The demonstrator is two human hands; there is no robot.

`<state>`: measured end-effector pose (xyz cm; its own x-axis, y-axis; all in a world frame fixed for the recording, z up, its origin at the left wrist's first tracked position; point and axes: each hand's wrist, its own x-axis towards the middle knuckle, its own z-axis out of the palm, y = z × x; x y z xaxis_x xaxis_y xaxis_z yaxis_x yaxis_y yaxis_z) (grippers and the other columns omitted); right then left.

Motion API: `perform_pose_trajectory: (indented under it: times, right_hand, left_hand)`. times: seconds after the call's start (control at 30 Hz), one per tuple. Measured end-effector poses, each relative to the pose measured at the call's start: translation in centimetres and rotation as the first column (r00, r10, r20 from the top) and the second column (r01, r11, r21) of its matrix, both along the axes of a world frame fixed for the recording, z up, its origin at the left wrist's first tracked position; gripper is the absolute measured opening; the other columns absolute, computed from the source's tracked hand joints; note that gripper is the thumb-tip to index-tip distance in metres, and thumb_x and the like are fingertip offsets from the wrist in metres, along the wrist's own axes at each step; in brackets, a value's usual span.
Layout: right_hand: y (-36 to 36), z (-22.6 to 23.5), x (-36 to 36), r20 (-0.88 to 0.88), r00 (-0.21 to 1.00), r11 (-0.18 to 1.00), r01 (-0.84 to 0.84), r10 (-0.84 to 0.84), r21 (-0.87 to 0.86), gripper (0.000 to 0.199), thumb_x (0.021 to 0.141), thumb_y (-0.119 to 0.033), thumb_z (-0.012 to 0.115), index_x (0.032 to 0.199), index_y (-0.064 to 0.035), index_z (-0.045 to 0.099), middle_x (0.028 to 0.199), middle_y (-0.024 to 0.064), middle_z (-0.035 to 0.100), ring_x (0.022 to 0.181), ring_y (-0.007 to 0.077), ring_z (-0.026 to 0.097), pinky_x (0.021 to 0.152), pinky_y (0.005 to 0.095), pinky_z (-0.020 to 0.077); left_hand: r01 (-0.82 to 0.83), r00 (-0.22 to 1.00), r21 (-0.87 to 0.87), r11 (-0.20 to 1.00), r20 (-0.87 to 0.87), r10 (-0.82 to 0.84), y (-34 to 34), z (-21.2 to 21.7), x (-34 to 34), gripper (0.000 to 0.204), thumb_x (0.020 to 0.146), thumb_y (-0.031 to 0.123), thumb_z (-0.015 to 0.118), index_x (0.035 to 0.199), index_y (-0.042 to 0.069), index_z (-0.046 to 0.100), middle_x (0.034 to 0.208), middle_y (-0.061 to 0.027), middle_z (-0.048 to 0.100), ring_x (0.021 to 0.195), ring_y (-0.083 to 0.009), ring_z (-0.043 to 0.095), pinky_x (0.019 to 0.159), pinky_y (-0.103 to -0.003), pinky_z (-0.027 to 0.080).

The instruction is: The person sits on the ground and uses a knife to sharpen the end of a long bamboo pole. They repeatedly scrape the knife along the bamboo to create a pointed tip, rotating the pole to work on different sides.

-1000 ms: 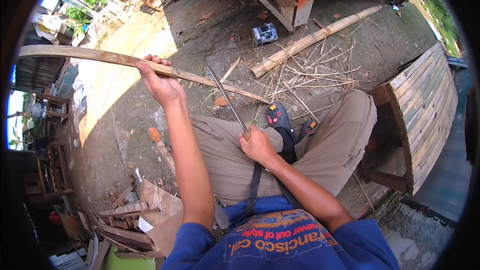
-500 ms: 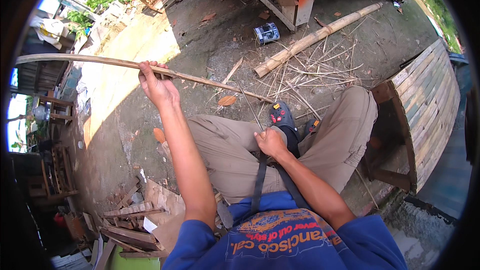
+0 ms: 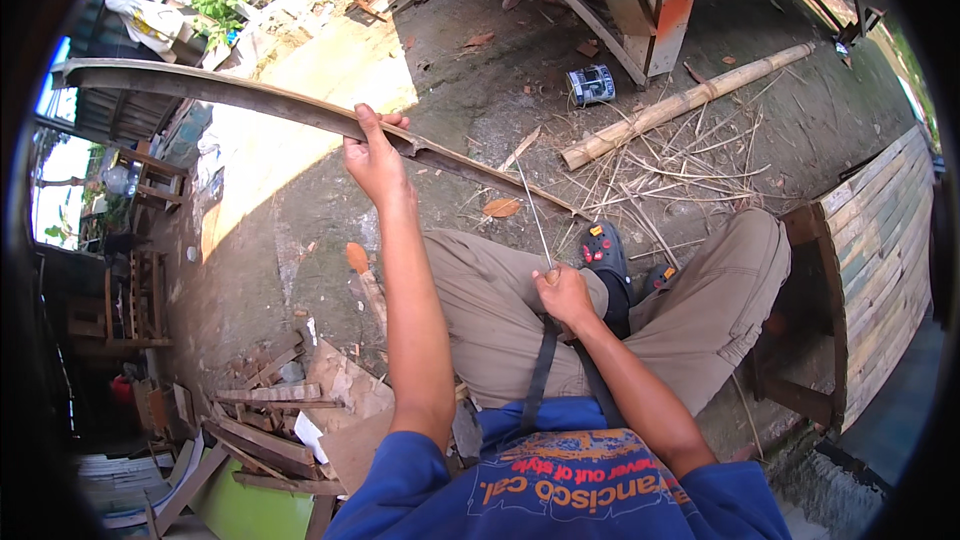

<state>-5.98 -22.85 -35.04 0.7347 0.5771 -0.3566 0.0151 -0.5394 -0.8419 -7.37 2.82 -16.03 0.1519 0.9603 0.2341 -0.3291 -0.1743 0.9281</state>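
From the far left, a long split-bamboo strip [image 3: 250, 100] slants across to end just beside your shoe [image 3: 604, 252]. Your left hand [image 3: 378, 162] grips it mid-length, fingers curled round. Next, a thin blade [image 3: 535, 210] crosses it in view, contact unclear; your right hand [image 3: 565, 296] is closed round its handle. A bamboo pole [image 3: 690, 103] lies beyond, rightward.

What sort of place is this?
Probably an outdoor bamboo-working yard: the left hand holds a long bamboo strip, and a bamboo pole lies beside scattered slivers.
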Motion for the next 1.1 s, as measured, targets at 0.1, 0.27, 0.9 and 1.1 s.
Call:
perform_pose_trajectory:
  times: [0.1,0.27,0.9,1.1]
  right_hand:
    - [-1.1,-1.2,2.4,-0.260,0.965,0.988,-0.019,-0.022,-0.154,0.045,0.084,-0.039,0.069,0.085,0.0054,0.064,0.079,0.0278,0.067,0.078,0.0422,0.068,0.071,0.0470,0.0509]
    - [-1.2,-1.6,2.7,0.007,0.997,0.995,0.071,-0.071,-0.065,0.048,0.084,-0.040,0.068,0.088,0.0073,0.066,0.086,0.0301,0.068,0.085,0.0449,0.068,0.077,0.0477,0.0521]
    - [-1.1,0.9,2.3,0.086,0.968,0.969,0.229,-0.237,0.091,0.046,0.085,-0.039,0.068,0.091,0.0072,0.064,0.084,0.0295,0.067,0.084,0.0452,0.067,0.077,0.0478,0.0513]
    - [-1.1,0.8,2.5,0.106,0.960,0.955,0.236,-0.257,0.181,0.045,0.086,-0.036,0.069,0.096,0.0069,0.062,0.079,0.0280,0.066,0.079,0.0440,0.067,0.072,0.0474,0.0501]
  left_hand:
    - [0.032,0.999,0.153,0.988,-0.048,-0.025,0.8,-3.9,-1.6,0.070,0.101,0.059,0.042,0.140,0.001,0.036,0.134,-0.0145,0.053,0.116,-0.0245,0.057,0.096,-0.042,0.045]
    - [0.139,0.990,-0.017,0.990,0.026,-0.138,-4.4,-9.6,-2.0,0.069,0.103,0.046,0.048,0.151,0.006,0.019,0.146,-0.0132,0.041,0.120,-0.0227,0.053,0.098,-0.038,0.043]
    - [0.248,0.918,0.125,0.961,0.288,-0.274,-0.9,-1.7,-1.3,0.086,0.089,0.082,0.028,0.118,0.003,0.050,0.059,0.0004,0.034,0.049,-0.0123,0.037,0.049,-0.029,0.036]
    - [0.339,0.904,0.035,0.940,0.265,-0.336,-2.2,-1.6,-0.7,0.105,0.078,0.093,0.020,0.113,-0.001,0.052,0.055,-0.0026,0.041,0.046,-0.0153,0.041,0.049,-0.029,0.040]
